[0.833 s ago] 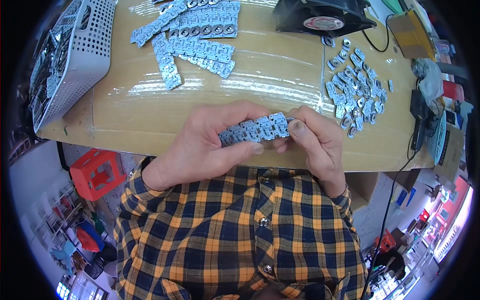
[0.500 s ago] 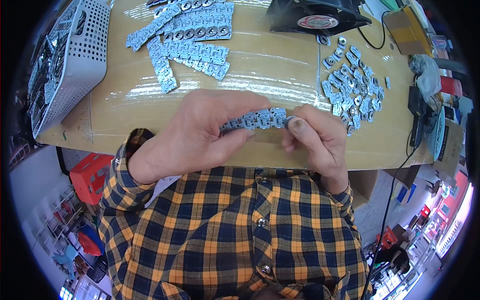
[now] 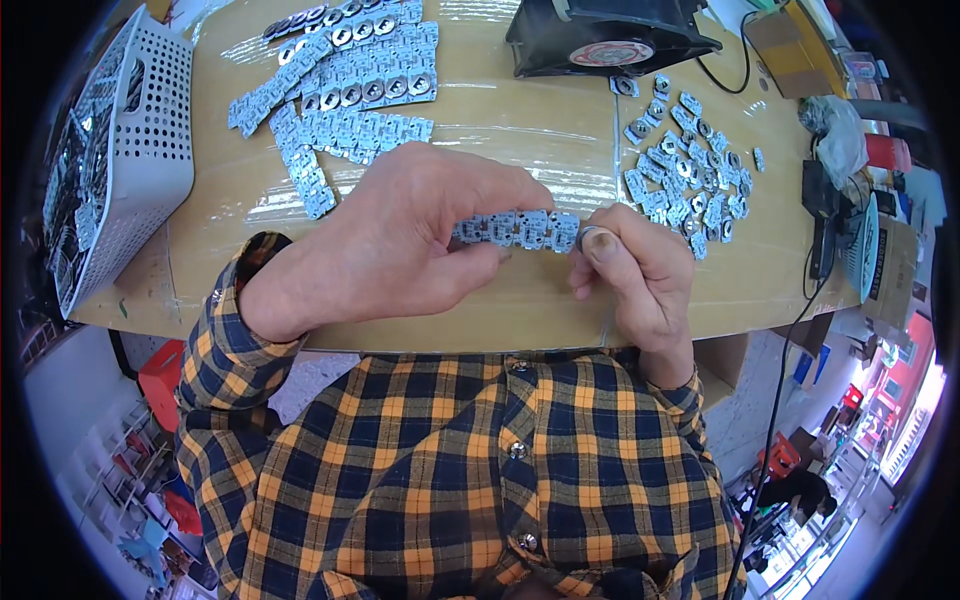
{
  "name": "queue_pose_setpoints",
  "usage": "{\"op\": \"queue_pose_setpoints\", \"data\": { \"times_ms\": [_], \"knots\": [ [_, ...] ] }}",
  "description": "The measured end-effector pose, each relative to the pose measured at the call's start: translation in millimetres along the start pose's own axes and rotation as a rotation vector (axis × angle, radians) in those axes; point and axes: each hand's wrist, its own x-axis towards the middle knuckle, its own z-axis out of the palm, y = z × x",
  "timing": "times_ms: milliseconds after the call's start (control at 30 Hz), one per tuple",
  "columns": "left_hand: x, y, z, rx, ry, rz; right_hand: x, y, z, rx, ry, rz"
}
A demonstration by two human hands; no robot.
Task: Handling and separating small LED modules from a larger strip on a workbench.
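Observation:
My left hand point(image 3: 400, 240) is closed around a strip of small circuit boards point(image 3: 535, 230), thumb below and fingers above. Several joined boards show between its fingertips and my right hand point(image 3: 640, 270). At the strip's right end, the thumb and curled forefinger of that hand pinch a small circuit board point(image 3: 586, 234). Only a grey rounded edge of this piece shows, so I cannot tell if it is still joined to the strip. Beyond my left hand lies a pile of board strips point(image 3: 365, 90), some with round metal parts. Many loose single boards point(image 3: 690, 170) lie scattered beyond my right hand.
A white perforated basket point(image 3: 155, 150) with boards in it stands at the left. A black fan point(image 3: 610, 35) sits at the far side of the brown table point(image 3: 520, 130). A cardboard box point(image 3: 795, 50), a clear plastic bag point(image 3: 835, 140) and a black cable point(image 3: 785, 400) are at the right.
The table and the things on it have shifted left in the picture, as the view moved. Both hands keep their grips, and the strip stays between them with its angle slightly changed.

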Motion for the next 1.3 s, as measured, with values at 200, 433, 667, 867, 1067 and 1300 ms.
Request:
{"op": "queue_pose_setpoints", "data": {
  "times_ms": [200, 433, 667, 867, 1067, 1300],
  "knots": [
    [5, -18, 9, -0.166, 0.026, 0.106, 9, 8, -3, -0.166, -0.044, -0.136],
    [3, -15, 4, -0.335, -0.084, -0.101, 15, 21, 7, -0.188, -0.048, -0.216],
    [4, -9, 5, -0.651, -0.094, -0.363, 9, -1, 11, 0.497, -0.052, 0.372],
    [3, -29, 17, -0.587, 0.100, -0.192, 16, 12, 20, 0.609, 0.100, 0.276],
    [6, -25, 17, 0.010, 0.265, 0.151, 14, 13, 24, 0.300, 0.236, 0.137],
    [5, -23, 18, 0.115, 0.375, 0.247, 15, 12, 24, 0.264, 0.244, 0.120]
  ]
}}
